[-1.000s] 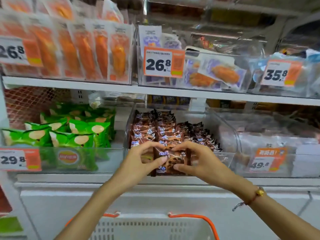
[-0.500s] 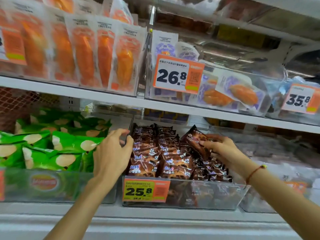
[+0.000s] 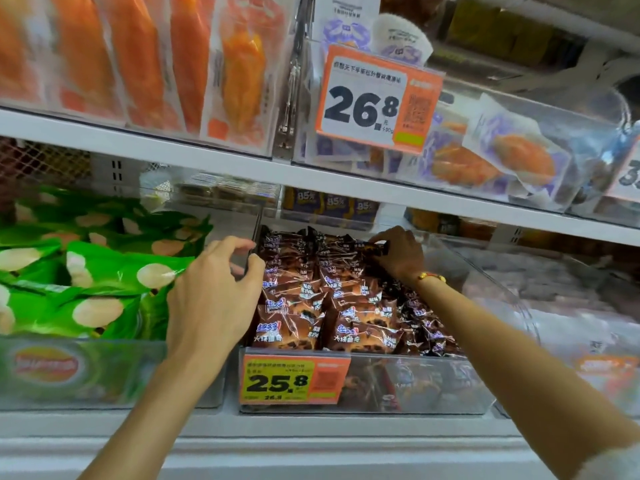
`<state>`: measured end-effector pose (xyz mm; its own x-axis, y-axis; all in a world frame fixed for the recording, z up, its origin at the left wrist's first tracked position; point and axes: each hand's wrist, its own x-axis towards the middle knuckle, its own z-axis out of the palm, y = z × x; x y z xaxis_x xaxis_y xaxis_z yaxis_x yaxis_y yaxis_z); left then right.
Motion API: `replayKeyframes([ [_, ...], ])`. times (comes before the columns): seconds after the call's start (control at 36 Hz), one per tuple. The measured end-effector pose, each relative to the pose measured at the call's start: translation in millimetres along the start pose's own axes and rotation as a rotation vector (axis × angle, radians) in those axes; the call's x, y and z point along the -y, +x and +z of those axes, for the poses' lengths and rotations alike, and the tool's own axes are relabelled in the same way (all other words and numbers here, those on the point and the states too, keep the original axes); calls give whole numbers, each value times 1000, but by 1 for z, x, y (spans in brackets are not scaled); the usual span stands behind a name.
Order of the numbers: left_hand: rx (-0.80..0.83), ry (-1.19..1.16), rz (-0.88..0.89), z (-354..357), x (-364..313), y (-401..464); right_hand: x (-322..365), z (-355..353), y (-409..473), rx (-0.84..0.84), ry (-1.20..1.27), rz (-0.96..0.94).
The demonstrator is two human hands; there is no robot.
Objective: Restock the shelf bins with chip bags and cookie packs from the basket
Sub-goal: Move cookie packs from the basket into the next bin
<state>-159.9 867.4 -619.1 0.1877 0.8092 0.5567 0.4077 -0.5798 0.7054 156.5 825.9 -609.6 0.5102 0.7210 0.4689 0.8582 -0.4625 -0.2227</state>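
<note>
A clear shelf bin [image 3: 415, 386] on the lower shelf holds several rows of brown cookie packs [image 3: 304, 323]. My right hand [image 3: 398, 254] reaches to the bin's back right and pinches one brown cookie pack [image 3: 375, 249] against the rear row. My left hand [image 3: 214, 296] grips the bin's left wall, thumb inside, fingers curled over the rim. Left of it, another clear bin [image 3: 104, 375] holds green chip bags [image 3: 114, 271]. The basket is out of view.
The upper shelf [image 3: 207, 157] hangs close above the bins, carrying orange snack packs [image 3: 145, 57] and a bin of purple-and-white packs [image 3: 502, 157]. Price tags read 26.8 [image 3: 370, 102] and 25.8 [image 3: 277, 381]. A further clear bin [image 3: 571, 323] stands at the right.
The view has closed in on the shelf. My right hand carried the cookie pack further back into the bin, and my left hand shifted onto the bin's left wall.
</note>
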Motion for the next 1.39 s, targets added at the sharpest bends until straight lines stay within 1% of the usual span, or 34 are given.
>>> replayKeyframes([
  [0.08,-6,-4,11,1,1,0,-1,0,2,-4,-181,-155],
  [0.14,-9,-5,14,2,1,0,1,0,3,13,-239,-236],
  [0.33,-3,-11,4,3,2,0,5,-4,1,-17,-226,-292],
  [0.42,-5,-9,12,3,3,0,5,1,-3,-45,-217,-282],
  [0.5,-8,-1,16,4,4,1,5,5,-4,-44,-156,-225],
  [0.58,-10,8,14,5,4,1,9,5,-3,20,-127,-189],
  [0.72,-17,9,6,4,3,1,9,-5,-3,185,-43,-164],
  [0.81,-22,14,-2,3,2,1,10,-18,-14,227,-22,-143],
  [0.89,-30,13,-7,2,-1,0,15,-34,-38,184,39,-127],
  [0.94,-47,8,4,1,-3,-2,21,-47,-61,164,140,-99],
  [1.06,-81,-13,90,-2,-4,-5,33,-74,-107,49,273,-69],
  [1.17,-122,-35,114,-8,-6,-12,45,-98,-155,-68,410,-96],
  [1.22,-161,-66,121,-13,-10,-22,53,-107,-181,-85,460,-131],
  [1.31,-192,-155,146,-23,-17,-53,61,-106,-216,5,478,-164],
  [1.39,-171,-232,158,-28,-18,-96,64,-87,-244,197,353,-201],
])
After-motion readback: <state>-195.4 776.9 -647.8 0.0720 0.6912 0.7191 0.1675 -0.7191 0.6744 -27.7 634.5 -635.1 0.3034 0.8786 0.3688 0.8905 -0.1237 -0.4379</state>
